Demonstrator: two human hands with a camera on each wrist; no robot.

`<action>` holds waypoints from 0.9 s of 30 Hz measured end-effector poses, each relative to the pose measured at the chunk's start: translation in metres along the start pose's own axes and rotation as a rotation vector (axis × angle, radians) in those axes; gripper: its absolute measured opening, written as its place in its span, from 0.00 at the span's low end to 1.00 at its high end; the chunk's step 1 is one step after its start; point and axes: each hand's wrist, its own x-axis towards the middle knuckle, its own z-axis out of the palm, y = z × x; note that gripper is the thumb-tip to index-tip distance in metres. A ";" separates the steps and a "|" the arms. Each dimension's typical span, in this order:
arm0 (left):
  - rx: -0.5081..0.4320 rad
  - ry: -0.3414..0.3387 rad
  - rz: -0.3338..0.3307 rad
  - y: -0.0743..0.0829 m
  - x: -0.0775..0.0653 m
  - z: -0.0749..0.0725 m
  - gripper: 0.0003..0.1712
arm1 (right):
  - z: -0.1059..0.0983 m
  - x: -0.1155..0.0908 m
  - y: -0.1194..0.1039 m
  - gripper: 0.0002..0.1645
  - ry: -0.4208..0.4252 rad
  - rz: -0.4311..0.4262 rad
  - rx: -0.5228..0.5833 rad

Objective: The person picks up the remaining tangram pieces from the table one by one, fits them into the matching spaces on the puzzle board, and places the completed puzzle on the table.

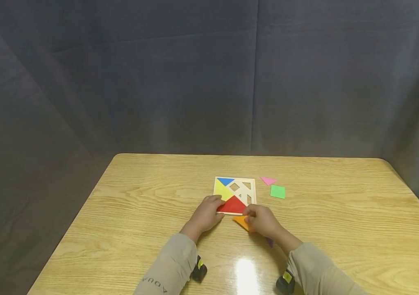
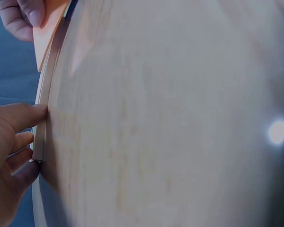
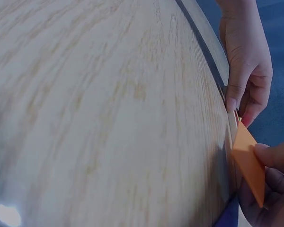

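A wooden tangram board (image 1: 255, 192) lies flat with a blue triangle (image 1: 225, 180), a yellow triangle (image 1: 222, 189) and a red triangle (image 1: 233, 205) set in it. At its front left corner my left hand (image 1: 206, 213) grips the board, thumb along the front edge and fingers over the side. My right hand (image 1: 262, 219) pinches a flat orange puzzle piece (image 3: 248, 163) between thumb and fingers. The piece is tilted, close to the board's front edge. Partly hidden under my right hand, a purple piece (image 1: 270, 241) lies on the table.
Beyond the board's right side lie a pink triangle (image 1: 268, 180) and a green square (image 1: 277, 191). Cutouts show in the board's right half. The wooden table (image 1: 150, 196) ends at a dark curtain (image 1: 187, 90) behind it.
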 end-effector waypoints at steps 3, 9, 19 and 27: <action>-0.004 0.000 0.003 0.000 0.000 0.000 0.21 | 0.000 0.001 0.002 0.05 0.029 0.030 0.020; -0.010 0.001 0.008 0.000 -0.001 -0.001 0.20 | 0.000 0.002 0.003 0.05 0.086 0.050 0.006; -0.011 -0.001 0.003 -0.001 -0.001 0.000 0.21 | 0.000 0.006 0.004 0.04 0.124 0.120 0.028; -0.004 0.005 0.013 -0.002 -0.001 -0.001 0.21 | -0.001 0.009 0.005 0.03 0.138 0.150 0.054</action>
